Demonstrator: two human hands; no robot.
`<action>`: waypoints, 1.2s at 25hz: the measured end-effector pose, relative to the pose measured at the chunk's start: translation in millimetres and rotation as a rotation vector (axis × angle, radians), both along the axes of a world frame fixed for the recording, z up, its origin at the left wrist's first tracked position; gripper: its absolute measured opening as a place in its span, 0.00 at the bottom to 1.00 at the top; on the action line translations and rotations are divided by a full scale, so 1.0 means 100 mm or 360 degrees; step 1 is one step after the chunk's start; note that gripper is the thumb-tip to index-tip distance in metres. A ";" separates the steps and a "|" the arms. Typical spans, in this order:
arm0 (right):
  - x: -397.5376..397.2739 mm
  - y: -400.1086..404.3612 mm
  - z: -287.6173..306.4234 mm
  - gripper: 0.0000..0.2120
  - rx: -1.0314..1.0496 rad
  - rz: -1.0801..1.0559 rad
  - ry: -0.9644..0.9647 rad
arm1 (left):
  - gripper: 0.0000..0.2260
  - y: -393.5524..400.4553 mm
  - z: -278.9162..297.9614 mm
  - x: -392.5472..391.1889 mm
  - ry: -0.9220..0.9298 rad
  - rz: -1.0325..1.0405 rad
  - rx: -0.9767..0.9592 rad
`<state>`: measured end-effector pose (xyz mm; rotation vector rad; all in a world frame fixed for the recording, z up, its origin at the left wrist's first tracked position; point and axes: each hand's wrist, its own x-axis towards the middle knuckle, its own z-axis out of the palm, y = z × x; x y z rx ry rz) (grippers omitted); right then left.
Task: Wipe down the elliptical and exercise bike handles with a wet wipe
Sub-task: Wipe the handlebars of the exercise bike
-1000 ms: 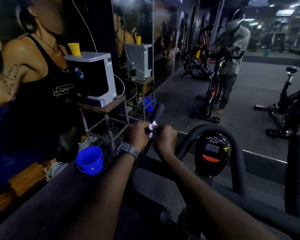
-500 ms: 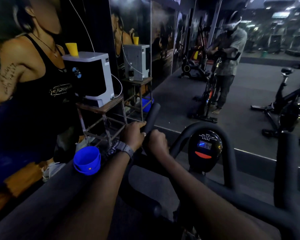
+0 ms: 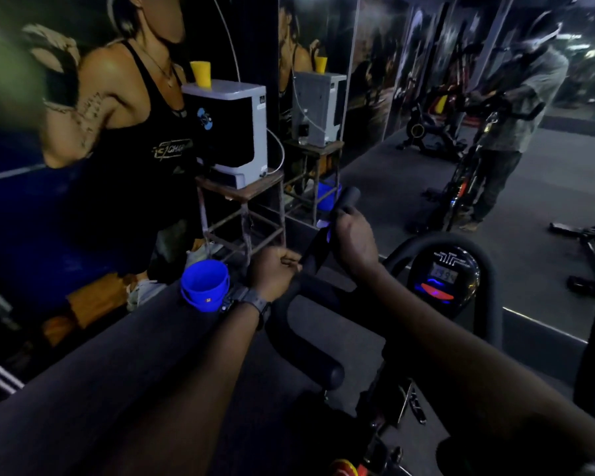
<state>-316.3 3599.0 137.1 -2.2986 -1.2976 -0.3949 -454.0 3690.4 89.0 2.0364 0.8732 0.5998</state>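
Black bike handle: left hand grips it low, right hand clasps wet wipe higher; console digits unreadable.

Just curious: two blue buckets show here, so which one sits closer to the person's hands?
The blue bucket just left of the watch-wearing left hand. The other blue bucket sits farther off, under the mirrored stool.

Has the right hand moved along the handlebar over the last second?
Yes. The right hand has slid up the bike handle toward its tip, away from the left hand, which grips lower; earlier the two were side by side.
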 end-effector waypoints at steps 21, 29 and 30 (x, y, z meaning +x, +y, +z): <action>-1.04 -1.00 -0.06 0.09 -0.0672 0.0871 0.0102 | 0.12 -1.00 -0.25 -0.87 -0.0054 0.0557 -0.0066; -0.53 -2.06 -0.24 0.02 -0.0805 0.0745 -0.0116 | 0.09 -2.16 -0.05 -0.63 0.0498 0.0639 0.0611; -0.50 -2.10 -0.31 0.07 -0.0829 0.0733 -0.0100 | 0.10 -2.31 -0.07 -0.59 0.0553 0.0522 0.0728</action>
